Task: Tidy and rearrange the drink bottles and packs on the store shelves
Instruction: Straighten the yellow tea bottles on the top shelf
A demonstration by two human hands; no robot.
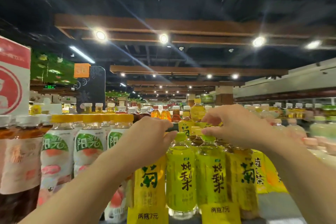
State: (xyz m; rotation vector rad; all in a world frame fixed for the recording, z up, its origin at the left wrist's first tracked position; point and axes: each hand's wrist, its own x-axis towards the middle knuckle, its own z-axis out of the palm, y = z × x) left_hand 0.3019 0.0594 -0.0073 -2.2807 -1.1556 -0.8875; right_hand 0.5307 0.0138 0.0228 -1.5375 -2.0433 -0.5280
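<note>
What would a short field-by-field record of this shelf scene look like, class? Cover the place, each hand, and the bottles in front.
Place: store drinks aisle, ceiling spotlights above
Left hand: raised over the yellow-labelled bottle, fingers curled, grip unclear
Right hand: fingertips at the cap of a green-labelled bottle
Front row centre: two green-labelled bottles between yellow ones
Left side: white peach-pattern bottles with orange caps
Price tag: yellow, at the shelf edge

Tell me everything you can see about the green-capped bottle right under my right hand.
The green-capped bottle is clear plastic holding yellow-green drink, wrapped in a lime label with large dark characters. It stands upright in the front row, pressed between a matching bottle and a yellow-labelled bottle. A yellow price tag covers its base. The right hand rests its thumb on the cap.
</note>
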